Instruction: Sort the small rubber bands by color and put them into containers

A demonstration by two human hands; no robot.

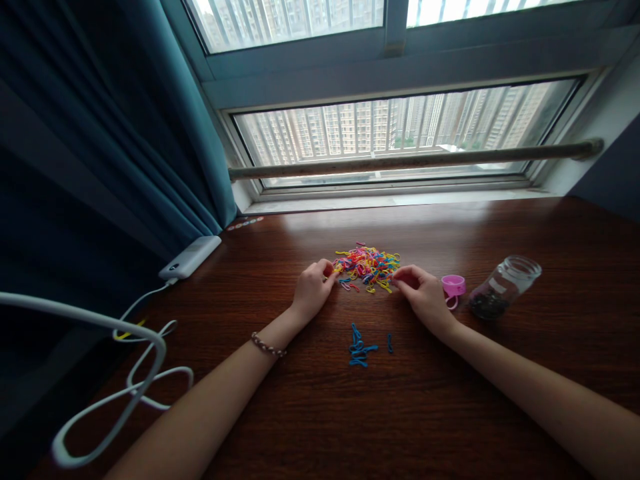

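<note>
A mixed pile of small plastic pins (367, 265), shaped like locking stitch markers in yellow, red, pink and blue, lies on the brown wooden table. At the pile's left edge my left hand (314, 291) is closed in a pinch, with a yellow pin (338, 269) showing at its fingertips. My right hand (424, 297) touches the right edge, thumb and finger pressed together; whatever is between them is too small to make out. Closer to me lies a little group of blue pins (358, 348), with a single blue pin (390, 343) just right of it.
Beyond my right hand stand a pink cap with a loop (453, 287) and a glass jar (504, 288) holding dark bits. A white power bank (191, 258) with a looping white cable (160, 360) is at left by the blue curtain (150, 120). The window rail (415, 162) runs behind.
</note>
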